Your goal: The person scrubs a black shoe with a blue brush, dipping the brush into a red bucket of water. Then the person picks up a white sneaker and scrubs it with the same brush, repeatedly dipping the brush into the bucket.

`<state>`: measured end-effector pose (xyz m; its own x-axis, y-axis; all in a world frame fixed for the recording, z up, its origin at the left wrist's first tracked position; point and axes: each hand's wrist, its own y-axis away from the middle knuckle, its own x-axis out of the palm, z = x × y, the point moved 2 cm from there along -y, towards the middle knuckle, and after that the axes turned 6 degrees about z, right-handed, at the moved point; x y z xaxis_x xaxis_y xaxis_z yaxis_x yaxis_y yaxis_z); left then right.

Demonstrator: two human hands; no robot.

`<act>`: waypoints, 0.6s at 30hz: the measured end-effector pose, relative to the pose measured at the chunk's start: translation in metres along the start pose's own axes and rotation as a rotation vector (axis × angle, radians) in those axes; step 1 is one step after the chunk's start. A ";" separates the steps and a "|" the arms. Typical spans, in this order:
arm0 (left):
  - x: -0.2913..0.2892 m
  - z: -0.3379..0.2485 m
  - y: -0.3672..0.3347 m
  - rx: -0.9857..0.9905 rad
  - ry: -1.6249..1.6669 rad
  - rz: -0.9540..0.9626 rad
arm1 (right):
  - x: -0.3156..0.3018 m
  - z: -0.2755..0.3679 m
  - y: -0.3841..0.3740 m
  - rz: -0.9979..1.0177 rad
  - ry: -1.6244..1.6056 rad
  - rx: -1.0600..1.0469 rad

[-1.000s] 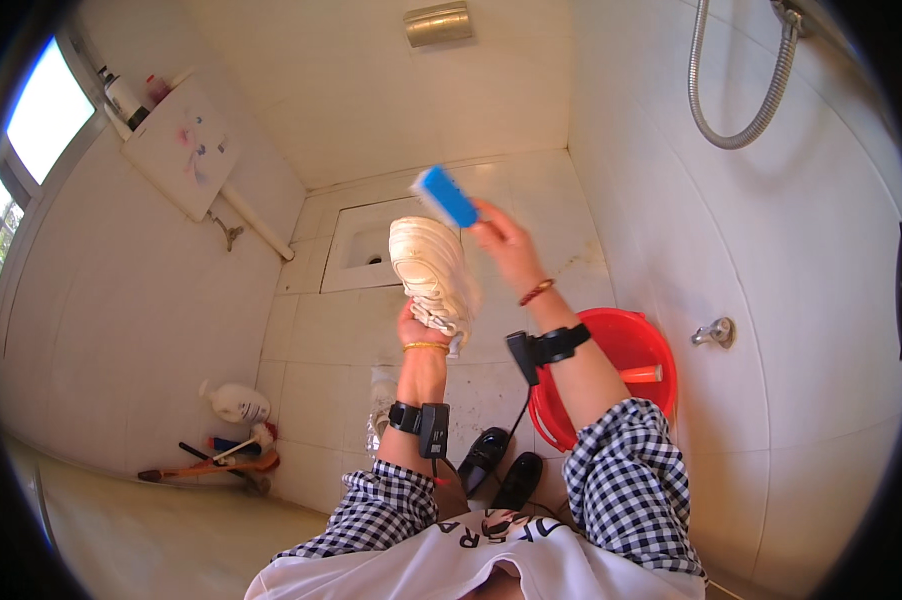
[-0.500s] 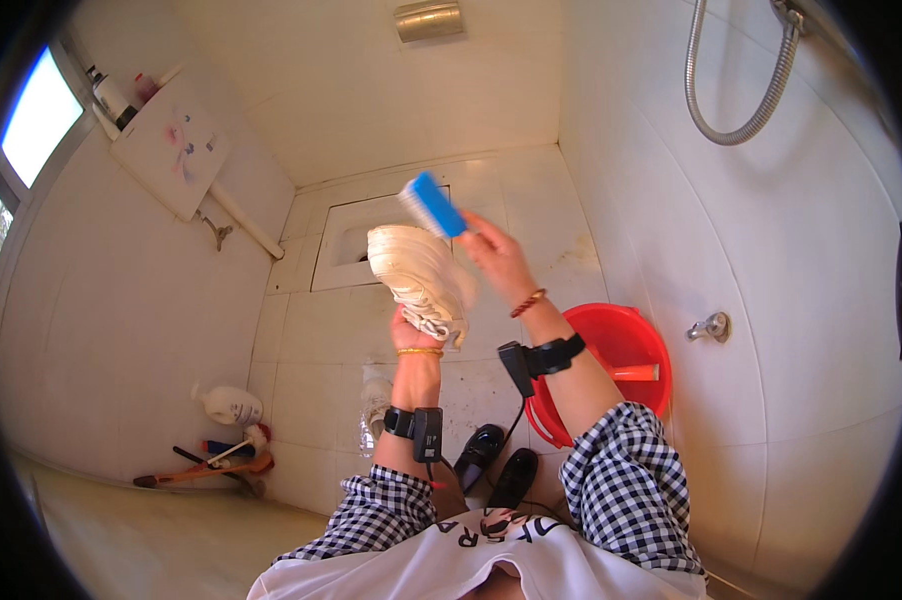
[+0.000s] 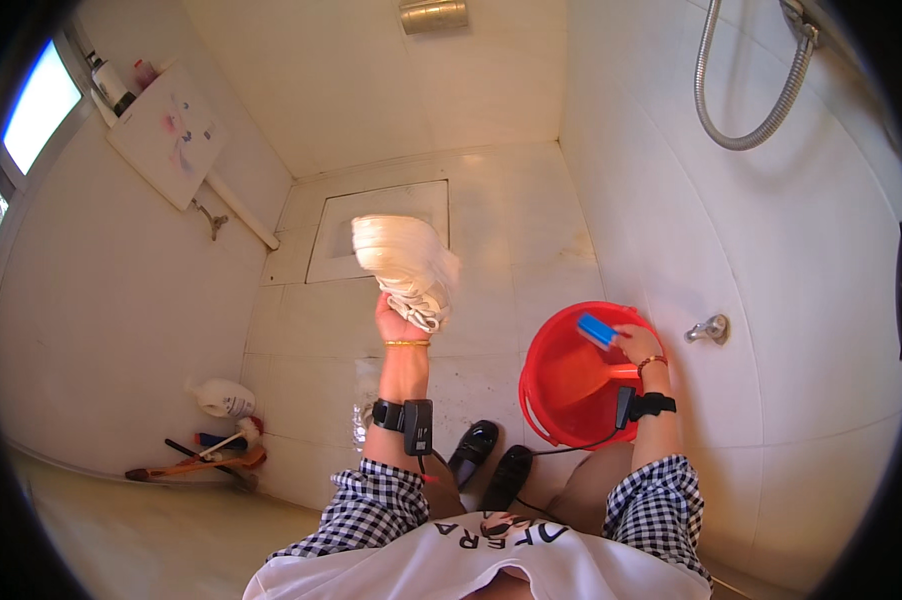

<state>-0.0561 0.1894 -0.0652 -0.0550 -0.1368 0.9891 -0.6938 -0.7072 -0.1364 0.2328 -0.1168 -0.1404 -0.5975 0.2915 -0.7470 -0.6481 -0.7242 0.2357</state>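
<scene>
My left hand (image 3: pixel 401 322) grips a white lace-up shoe (image 3: pixel 401 262) and holds it up above the tiled floor, its sole end pointing away from me. The shoe is slightly smeared by motion. Over the red bucket (image 3: pixel 527 378) on the right, my right hand (image 3: pixel 635 345) is closed around a blue scrub brush (image 3: pixel 597 330). Inside the bucket lies an orange-red scoop (image 3: pixel 621 371), its handle pointing right, below my right hand. Whether the brush touches the bucket's contents I cannot tell.
Behind the shoe is a squat toilet pan (image 3: pixel 341 235) set in the floor. A white bottle (image 3: pixel 223 397) and several brushes (image 3: pixel 206 460) lie by the left wall. A tap (image 3: pixel 709 329) juts from the right wall; a shower hose (image 3: pixel 751 140) hangs above. My black shoes (image 3: pixel 476 447) stand near the bucket.
My right hand has carried the brush from beside the shoe down and right, over the bucket. The shoe in my left hand has shifted slightly left. More of the scoop shows.
</scene>
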 end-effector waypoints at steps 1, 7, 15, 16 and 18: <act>-0.003 0.002 0.000 0.034 -0.096 -0.081 | 0.000 -0.015 0.001 -0.040 0.314 0.164; -0.013 0.021 -0.007 0.060 -0.251 -0.188 | 0.020 -0.008 0.003 0.026 0.616 0.380; -0.013 0.035 -0.009 0.018 -0.247 -0.235 | -0.041 0.225 0.024 -0.252 -0.357 -0.511; -0.010 0.038 -0.010 0.001 -0.237 -0.235 | -0.034 0.250 0.018 -0.251 -0.403 -0.613; -0.007 0.042 -0.011 -0.009 -0.229 -0.291 | -0.009 0.281 -0.004 -0.307 -0.350 -0.689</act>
<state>-0.0176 0.1690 -0.0732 0.3067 -0.0835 0.9481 -0.6628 -0.7337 0.1498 0.1085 0.0590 0.0400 -0.6273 0.6334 -0.4530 -0.4399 -0.7682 -0.4651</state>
